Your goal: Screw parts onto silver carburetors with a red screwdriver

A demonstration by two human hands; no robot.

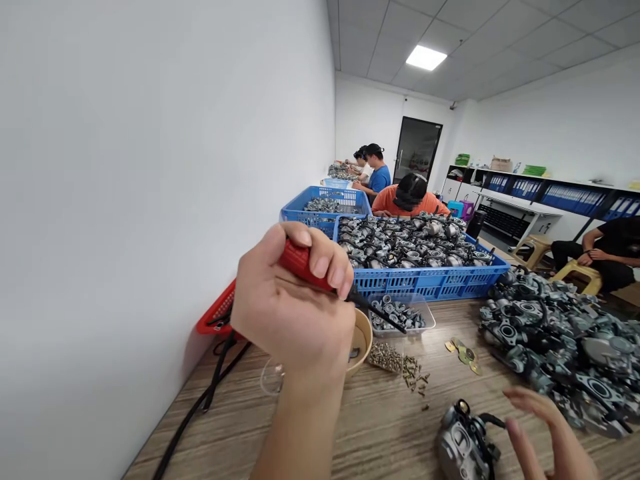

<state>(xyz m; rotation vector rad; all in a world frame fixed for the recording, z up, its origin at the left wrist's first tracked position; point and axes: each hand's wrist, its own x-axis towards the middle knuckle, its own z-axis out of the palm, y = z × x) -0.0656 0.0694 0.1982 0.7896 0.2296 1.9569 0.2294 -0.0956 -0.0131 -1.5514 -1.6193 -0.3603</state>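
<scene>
Raised in the middle of the head view, my left hand (295,307) is closed around the red handle of a screwdriver (303,263). Its dark shaft points down and right, over a clear tub of small metal parts (400,313). On the table at the lower right sits a carburetor (463,443) with a short black hose, its bottom cut off by the frame. My right hand (555,433) is just to its right, fingers apart and nothing held. The fingertips are close to the hose; whether they touch it I cannot tell.
Brass screws (413,373), yellowish metal plates (464,353) and a round tan container (361,343) lie ahead. A carburetor heap (565,340) fills the right; a blue crate (425,283) of them stands behind. Black cables (215,380) run by a red basket (215,310). Several people sit beyond.
</scene>
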